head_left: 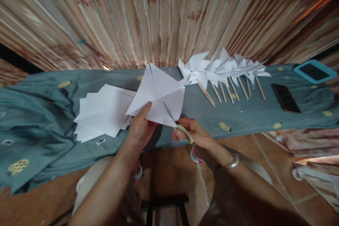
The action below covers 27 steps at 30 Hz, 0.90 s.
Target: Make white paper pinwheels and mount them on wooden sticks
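My left hand (pixel 143 125) grips a white paper square (pixel 161 95) by its near left edge, thumb on top. Slits run inward from its far corner and its near right corner. In my right hand (pixel 194 132) is a pair of scissors (pixel 185 134) with pale green handles, held at the near right corner of the sheet. The paper hides the scissor blades. Left of the held sheet lies a fanned stack of white paper sheets (pixel 103 111). To the right rests a row of white paper pinwheels (pixel 194 70) on wooden sticks (pixel 206 93).
A grey-green cloth with pineapple prints (pixel 53 109) covers the long, narrow table. At its right end lie a dark phone (pixel 286 98) and a blue-framed tablet-like object (pixel 315 71). A pleated curtain (pixel 148 21) hangs along the far edge. Below is a dark stool (pixel 165 203).
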Tool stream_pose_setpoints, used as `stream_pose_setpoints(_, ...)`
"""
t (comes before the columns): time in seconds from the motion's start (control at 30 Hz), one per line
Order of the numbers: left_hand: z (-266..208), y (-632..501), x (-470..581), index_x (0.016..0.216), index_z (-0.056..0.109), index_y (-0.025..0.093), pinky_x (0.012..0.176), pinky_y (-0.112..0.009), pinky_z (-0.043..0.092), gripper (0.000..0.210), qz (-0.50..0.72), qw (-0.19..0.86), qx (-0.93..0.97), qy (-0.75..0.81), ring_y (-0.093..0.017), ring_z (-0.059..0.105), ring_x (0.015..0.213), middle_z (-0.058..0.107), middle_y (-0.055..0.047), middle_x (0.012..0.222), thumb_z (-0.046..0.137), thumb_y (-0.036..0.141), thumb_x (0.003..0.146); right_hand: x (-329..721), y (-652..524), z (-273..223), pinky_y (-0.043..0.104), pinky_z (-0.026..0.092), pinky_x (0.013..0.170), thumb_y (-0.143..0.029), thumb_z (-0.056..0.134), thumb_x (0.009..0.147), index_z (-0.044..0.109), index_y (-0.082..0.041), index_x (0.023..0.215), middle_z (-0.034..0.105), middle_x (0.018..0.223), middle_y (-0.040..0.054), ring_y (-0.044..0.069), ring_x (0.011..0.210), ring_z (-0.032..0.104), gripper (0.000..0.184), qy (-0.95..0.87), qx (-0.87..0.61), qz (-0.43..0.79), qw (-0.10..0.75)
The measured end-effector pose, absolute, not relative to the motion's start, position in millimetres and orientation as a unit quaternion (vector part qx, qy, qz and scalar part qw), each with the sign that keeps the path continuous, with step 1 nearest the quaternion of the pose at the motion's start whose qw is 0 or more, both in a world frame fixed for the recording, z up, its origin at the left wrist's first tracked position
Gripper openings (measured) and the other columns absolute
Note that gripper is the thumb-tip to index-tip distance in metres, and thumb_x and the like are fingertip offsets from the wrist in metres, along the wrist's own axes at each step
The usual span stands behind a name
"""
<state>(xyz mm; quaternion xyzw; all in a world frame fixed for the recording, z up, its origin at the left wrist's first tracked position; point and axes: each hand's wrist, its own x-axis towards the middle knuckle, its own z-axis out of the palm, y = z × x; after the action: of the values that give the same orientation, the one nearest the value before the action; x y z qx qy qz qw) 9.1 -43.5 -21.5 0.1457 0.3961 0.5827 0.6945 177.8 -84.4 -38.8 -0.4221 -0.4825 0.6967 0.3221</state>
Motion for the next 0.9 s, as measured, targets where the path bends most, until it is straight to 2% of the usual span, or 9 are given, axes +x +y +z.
stream_pose_setpoints(0.17, -18.0, -43.3, 9.9, 0.096, 0.066, 0.013, 0.076, -0.024, 0.055, 0.016, 0.59, 0.688, 0.125, 0.403, -0.016, 0.068, 0.083, 0.072, -0.004, 0.086, 0.06, 0.013, 0.081, 176.9, -84.3, -42.2, 0.021, 0.047, 0.054, -0.063, 0.076, 0.063, 0.062, -0.015, 0.085, 0.062, 0.065, -0.0014, 0.008, 0.056, 0.055, 0.055, -0.491, -0.418, 0.689, 0.332)
stream_pose_setpoints(0.33, -18.9, -42.8, 8.6, 0.095, 0.066, 0.014, 0.073, -0.023, 0.056, 0.018, 0.586, 0.692, 0.138, 0.398, -0.015, 0.067, 0.077, 0.072, -0.003, 0.084, 0.066, 0.017, 0.078, 176.0, -84.1, -39.4, 0.02, 0.045, 0.052, -0.06, 0.076, 0.065, 0.061, -0.015, 0.077, 0.061, 0.063, -0.0017, 0.008, 0.054, 0.054, 0.048, -0.496, -0.425, 0.682, 0.328)
stream_pose_setpoints(0.47, -18.2, -43.1, 8.5, 0.091, 0.066, 0.013, 0.066, -0.021, 0.055, 0.012, 0.585, 0.693, 0.135, 0.399, -0.014, 0.066, 0.072, 0.072, -0.004, 0.084, 0.061, 0.016, 0.081, 175.0, -83.7, -37.3, 0.02, 0.045, 0.051, -0.059, 0.077, 0.063, 0.064, -0.014, 0.083, 0.061, 0.061, -0.0027, 0.007, 0.052, 0.053, 0.05, -0.484, -0.428, 0.691, 0.323)
stream_pose_setpoints(0.7, -18.2, -42.7, 7.7, 0.098, 0.065, 0.014, 0.075, -0.024, 0.054, 0.019, 0.589, 0.684, 0.137, 0.408, -0.016, 0.067, 0.081, 0.072, -0.004, 0.087, 0.063, 0.016, 0.079, 172.7, -83.2, -38.0, 0.019, 0.044, 0.048, -0.058, 0.081, 0.057, 0.064, -0.015, 0.08, 0.062, 0.059, -0.0037, 0.006, 0.048, 0.053, 0.052, -0.454, -0.435, 0.704, 0.33)
stream_pose_setpoints(0.9, -19.9, -42.3, 7.5, 0.098, 0.065, 0.014, 0.074, -0.024, 0.053, 0.019, 0.588, 0.69, 0.142, 0.397, -0.015, 0.066, 0.079, 0.072, -0.003, 0.088, 0.063, 0.017, 0.079, 172.3, -83.3, -38.8, 0.018, 0.043, 0.047, -0.058, 0.082, 0.055, 0.062, -0.015, 0.076, 0.062, 0.057, -0.0036, 0.005, 0.047, 0.053, 0.052, -0.447, -0.44, 0.705, 0.331)
